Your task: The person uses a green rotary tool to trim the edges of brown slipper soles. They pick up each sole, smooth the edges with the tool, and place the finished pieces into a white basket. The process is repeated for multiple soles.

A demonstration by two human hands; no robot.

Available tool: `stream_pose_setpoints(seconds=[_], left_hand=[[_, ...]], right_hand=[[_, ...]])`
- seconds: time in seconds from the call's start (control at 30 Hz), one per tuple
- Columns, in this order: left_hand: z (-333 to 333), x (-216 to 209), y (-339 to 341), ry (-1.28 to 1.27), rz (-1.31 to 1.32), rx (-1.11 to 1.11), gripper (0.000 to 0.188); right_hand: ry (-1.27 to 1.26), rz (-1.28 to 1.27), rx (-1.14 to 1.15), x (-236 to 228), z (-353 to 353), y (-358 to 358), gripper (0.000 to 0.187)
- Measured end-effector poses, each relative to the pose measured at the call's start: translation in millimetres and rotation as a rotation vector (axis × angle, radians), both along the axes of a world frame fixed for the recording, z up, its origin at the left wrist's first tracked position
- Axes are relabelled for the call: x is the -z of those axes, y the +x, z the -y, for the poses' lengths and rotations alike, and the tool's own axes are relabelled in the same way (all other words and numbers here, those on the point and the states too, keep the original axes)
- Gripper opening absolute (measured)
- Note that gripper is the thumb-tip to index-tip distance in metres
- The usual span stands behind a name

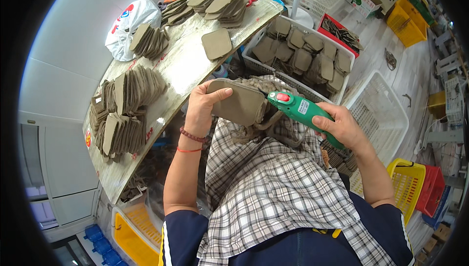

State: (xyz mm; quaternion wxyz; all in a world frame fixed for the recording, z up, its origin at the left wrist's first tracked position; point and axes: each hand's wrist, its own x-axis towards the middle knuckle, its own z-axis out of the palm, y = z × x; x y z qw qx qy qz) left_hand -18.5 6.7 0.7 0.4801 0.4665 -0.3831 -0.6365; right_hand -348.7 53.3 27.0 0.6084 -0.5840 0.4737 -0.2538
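Note:
My left hand (199, 106) grips a flat olive-brown fabric pad (240, 105) with rounded corners, its thumb on top and its fingers underneath. In my right hand (346, 128) is a green electric fabric cutter (299, 109) with a red button. The cutter's front end is close to the pad's right edge; whether the blade touches the cloth I cannot tell. Olive strips of fabric (251, 132) hang below the pad and bunch on the checked apron (264, 178) across my lap.
A worktable (181, 66) at the left bears several stacks of pads (127, 114), a single pad (216, 44) and a white plastic bag (132, 28). Ahead stands a white crate (293, 75) of pads. White (391, 114) and yellow baskets (408, 183) are at right, a yellow bin (129, 236) lower left.

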Motion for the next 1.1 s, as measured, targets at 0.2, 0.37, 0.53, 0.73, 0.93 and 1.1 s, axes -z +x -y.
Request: stream_pose_setpoints(seconds=[0.2, 0.37, 0.53, 0.73, 0.93, 1.1], left_hand=[[-3.7, 0.2, -4.3, 0.034, 0.075, 0.062, 0.016], [-4.8, -2.1, -15.0, 0.055, 0.150, 0.140, 0.016], [-4.1, -8.3, -21.1, 0.100, 0.243, 0.254, 0.020], [-1.8, -12.8, -22.4, 0.116, 0.275, 0.369, 0.023], [-7.1, -16.4, -6.0, 0.185, 0.235, 0.343, 0.022], [-16.2, -5.5, 30.4, 0.157, 0.158, 0.165, 0.015]], right_hand=[[-0.033, -0.079, -0.003, -3.9, -2.7, 6.3, 0.042], [-0.064, -0.086, -0.016, 4.6, -3.4, 8.7, 0.045], [-0.074, -0.049, -0.001, 7.4, -3.1, 14.4, 0.043], [-0.088, -0.013, -0.042, 6.8, 6.6, 22.7, 0.041], [0.029, 0.112, -0.056, 20.7, 10.9, 31.3, 0.042], [0.016, -0.001, -0.031, 26.4, -4.0, 24.3, 0.044]])
